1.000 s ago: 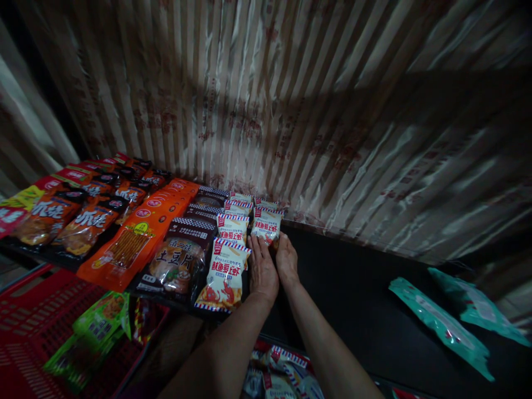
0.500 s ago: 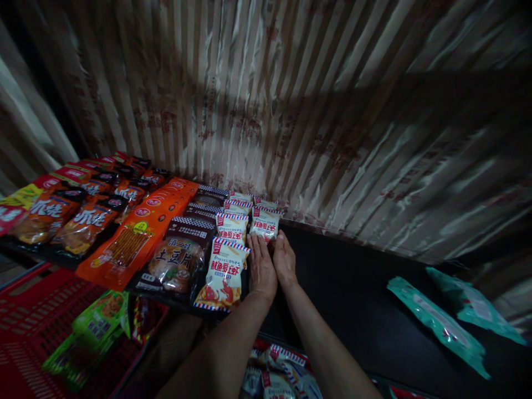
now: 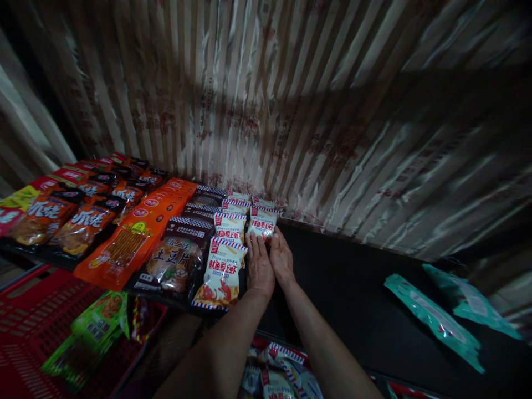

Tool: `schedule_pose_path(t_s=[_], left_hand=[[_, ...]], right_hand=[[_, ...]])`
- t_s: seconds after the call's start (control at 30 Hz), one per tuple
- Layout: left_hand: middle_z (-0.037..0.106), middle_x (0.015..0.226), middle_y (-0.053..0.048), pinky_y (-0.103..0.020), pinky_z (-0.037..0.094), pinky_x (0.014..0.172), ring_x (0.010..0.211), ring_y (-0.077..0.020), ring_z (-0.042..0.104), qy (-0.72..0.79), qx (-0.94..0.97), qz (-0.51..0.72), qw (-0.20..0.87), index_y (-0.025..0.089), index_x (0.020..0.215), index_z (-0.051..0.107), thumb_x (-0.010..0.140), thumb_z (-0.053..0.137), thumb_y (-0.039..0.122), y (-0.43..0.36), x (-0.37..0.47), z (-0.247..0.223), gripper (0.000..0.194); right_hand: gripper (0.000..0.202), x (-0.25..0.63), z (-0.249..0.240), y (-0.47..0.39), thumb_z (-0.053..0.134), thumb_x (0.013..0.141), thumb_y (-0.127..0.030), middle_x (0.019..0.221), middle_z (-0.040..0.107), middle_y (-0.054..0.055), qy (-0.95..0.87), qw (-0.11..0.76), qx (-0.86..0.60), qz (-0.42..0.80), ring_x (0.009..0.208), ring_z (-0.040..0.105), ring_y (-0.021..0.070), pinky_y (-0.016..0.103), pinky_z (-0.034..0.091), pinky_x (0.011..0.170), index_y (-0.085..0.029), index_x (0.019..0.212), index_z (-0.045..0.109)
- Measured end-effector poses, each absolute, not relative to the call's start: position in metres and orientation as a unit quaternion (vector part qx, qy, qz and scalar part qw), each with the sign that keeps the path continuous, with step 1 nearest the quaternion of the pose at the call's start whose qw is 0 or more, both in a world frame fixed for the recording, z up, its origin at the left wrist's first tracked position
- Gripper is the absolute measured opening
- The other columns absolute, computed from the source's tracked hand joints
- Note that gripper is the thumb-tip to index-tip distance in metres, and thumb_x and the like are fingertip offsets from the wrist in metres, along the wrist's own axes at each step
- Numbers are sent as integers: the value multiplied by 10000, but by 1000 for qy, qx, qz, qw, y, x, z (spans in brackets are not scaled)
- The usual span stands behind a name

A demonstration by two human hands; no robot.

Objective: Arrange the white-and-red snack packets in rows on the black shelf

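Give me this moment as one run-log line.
left hand: on white stripe-edged snack packet | right hand: at its near right corner | two teal plastic packets: on black shelf

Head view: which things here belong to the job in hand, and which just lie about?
In hand:
- left hand and right hand, touching a white packet
- matching packets alongside
- black shelf

Lying about:
- teal packets
- brown packets
- red basket
- green packets
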State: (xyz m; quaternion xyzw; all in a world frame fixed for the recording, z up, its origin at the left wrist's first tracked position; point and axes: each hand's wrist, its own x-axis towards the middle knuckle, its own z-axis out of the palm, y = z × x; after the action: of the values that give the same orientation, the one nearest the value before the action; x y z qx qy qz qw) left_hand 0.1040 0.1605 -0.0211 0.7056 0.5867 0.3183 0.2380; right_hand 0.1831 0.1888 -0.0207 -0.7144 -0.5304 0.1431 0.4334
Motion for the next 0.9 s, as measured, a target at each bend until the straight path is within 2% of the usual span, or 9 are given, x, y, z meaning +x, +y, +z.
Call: schedule_pose_path(t_s=[0.1, 0.33, 0.53, 0.7, 0.83, 0.9], left_hand=[[150, 1508, -146, -404, 171, 1134, 1369, -191, -21, 585, 704, 322, 241, 120, 1402, 246, 858, 223, 36, 161, 103, -21, 551], [126, 1512, -170, -407, 144, 1136, 1374, -201, -72, 582, 727, 297, 211, 50, 1397, 235, 880, 218, 79, 160, 100, -22, 518], [158, 1502, -202, -451, 151, 1130, 1389, -243, -38, 582, 731, 301, 188, 22, 1376, 265, 872, 270, 89, 158, 98, -22, 509], [196, 1487, -225, -478, 161, 1130, 1398, -275, 1, 546, 759, 315, 163, -8, 1358, 290, 807, 356, 51, 143, 98, -13, 557], [334, 1446, -161, -458, 232, 1126, 1396, -240, 153, 471, 788, 367, 150, 52, 1268, 437, 790, 356, 50, 106, 87, 2, 485], [451, 1373, -120, -429, 303, 1103, 1347, -195, 296, 405, 813, 387, 160, 95, 1179, 521, 805, 327, 46, 77, 74, 4, 424]], right_hand=[[564, 182, -19, 187, 233, 895, -461, 1368, 474, 98, -522, 440, -718, 137, 1291, 399, 212, 414, 262, 1096, -157, 1307, 470], [578, 176, -17, 153, 199, 905, -489, 1324, 521, 96, -529, 431, -717, 143, 1259, 437, 208, 407, 289, 1082, -166, 1270, 509], [589, 171, -12, 113, 221, 901, -491, 1311, 525, 132, -517, 424, -728, 149, 1249, 443, 215, 393, 289, 1079, -121, 1247, 521], [518, 164, -4, 69, 233, 910, -479, 1227, 585, 115, -495, 493, -705, 122, 1127, 539, 204, 399, 407, 975, -174, 1210, 526], [421, 153, -6, 10, 292, 914, -444, 1068, 651, 97, -458, 594, -647, 139, 958, 620, 184, 358, 487, 851, -184, 1146, 530], [371, 152, -17, -24, 330, 910, -424, 921, 679, 74, -452, 589, -655, 140, 845, 641, 180, 346, 505, 794, -185, 1069, 565]])
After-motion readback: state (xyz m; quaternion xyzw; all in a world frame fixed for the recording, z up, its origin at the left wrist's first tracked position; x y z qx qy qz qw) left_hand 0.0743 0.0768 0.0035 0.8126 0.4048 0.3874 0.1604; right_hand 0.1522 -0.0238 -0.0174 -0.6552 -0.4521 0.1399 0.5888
